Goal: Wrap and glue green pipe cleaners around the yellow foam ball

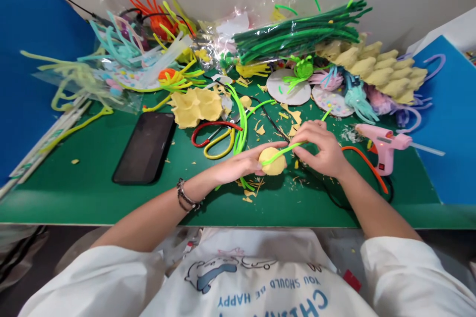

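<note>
A small round yellow egg-carton cup (pixel 274 167) is held by my left hand (pixel 243 162), its thumb at the edge and its fingers behind. Across the cup lies a bright green pipe cleaner (pixel 284 151). My right hand (pixel 320 147) pinches that pipe cleaner between thumb and fingers, right of the cup, with an end poking out above the knuckles. More green pipe cleaners (pixel 241 124) lie on the table just beyond my left hand. Beside them are scissors (pixel 217 139) with one red and one yellow handle.
A black phone (pixel 144 147) lies at left and a pink hot glue gun (pixel 385 144) at right. Behind are a yellow egg-carton piece (pixel 197 107), a larger egg tray (pixel 383 69) and bagged dark green pipe cleaners (pixel 297 32). Carton scraps litter the green table (pixel 89 198); blue panels flank it.
</note>
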Demonstrator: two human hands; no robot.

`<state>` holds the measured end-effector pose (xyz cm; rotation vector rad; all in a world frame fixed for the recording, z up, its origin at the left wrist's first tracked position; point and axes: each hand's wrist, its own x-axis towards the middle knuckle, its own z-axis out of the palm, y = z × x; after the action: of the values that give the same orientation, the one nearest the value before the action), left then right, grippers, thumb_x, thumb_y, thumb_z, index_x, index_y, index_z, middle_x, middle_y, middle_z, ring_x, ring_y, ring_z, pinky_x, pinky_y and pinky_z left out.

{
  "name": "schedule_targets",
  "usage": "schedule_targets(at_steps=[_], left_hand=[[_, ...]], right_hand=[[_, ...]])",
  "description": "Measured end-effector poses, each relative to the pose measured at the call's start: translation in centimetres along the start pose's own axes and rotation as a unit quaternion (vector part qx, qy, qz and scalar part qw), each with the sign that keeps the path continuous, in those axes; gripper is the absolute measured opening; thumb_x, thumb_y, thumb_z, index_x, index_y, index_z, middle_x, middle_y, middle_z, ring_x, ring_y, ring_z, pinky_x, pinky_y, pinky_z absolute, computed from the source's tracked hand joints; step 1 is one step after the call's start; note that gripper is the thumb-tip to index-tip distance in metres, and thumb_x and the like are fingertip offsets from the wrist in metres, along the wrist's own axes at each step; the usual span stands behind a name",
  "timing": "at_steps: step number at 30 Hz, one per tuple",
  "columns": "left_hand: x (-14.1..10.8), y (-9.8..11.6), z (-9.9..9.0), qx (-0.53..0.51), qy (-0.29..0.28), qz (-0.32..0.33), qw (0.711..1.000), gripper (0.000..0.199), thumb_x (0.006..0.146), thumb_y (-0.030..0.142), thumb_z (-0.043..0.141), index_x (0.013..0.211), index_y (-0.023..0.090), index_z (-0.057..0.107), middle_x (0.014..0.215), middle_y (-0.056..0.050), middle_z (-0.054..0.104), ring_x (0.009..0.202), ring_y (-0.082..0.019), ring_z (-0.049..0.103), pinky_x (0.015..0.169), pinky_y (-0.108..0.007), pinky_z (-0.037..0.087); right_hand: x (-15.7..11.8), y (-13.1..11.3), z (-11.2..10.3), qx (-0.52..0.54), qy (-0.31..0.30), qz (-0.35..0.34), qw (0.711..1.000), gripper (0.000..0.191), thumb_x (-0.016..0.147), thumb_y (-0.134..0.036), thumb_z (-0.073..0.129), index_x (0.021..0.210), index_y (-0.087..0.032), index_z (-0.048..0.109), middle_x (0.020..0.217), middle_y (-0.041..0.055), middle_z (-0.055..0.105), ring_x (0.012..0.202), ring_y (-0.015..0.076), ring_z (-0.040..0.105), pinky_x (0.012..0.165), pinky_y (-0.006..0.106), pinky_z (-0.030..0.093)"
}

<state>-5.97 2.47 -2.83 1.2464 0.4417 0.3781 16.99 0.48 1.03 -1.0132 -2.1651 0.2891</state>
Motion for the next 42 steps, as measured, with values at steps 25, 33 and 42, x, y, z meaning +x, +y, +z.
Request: schedule_targets(at_steps=[25,33,42], left_hand=[[0.2,0.4,0.5,0.377,0.168,0.291,0.863,0.048,0.082,0.020,0.047,0.129,0.018,0.044,0.122,-0.012,0.056,0.116,-0.024,0.055,0.102,-0.042,0.046],[0.1,0.5,0.5,0.383,0.153,0.271,0.870,0.047,0.083,0.023,0.046,0.129,0.020,0.042,0.123,-0.012,0.055,0.112,-0.024,0.055,0.097,-0.040,0.049],[-0.1,0.3,0.8,0.334,0.134,0.214,0.908,0.047,0.085,0.028,0.044,0.132,0.018,0.041,0.126,-0.013,0.054,0.109,-0.024,0.055,0.095,-0.039,0.048]], right_hand=[[-4.8,-6.4,-2.7,-0.253,-0.089,-0.034,0.963,0.011,0.096,-0.022,0.053,0.094,-0.018,0.063,0.083,0.0034,0.067,0.074,0.0153,0.060,0.082,0.036,0.037],[-9.6,-3.7,-6.9,-0.221,0.007,0.238,0.946,0.021,0.094,-0.031,0.051,0.083,-0.022,0.066,0.085,0.0038,0.068,0.080,0.0196,0.064,0.070,0.032,0.045],[-15.3,4.7,-8.1,-0.350,0.154,0.466,0.798,0.047,0.068,-0.052,0.067,0.098,-0.016,0.061,0.084,0.0114,0.062,0.085,0.0312,0.057,0.076,0.046,0.045]])
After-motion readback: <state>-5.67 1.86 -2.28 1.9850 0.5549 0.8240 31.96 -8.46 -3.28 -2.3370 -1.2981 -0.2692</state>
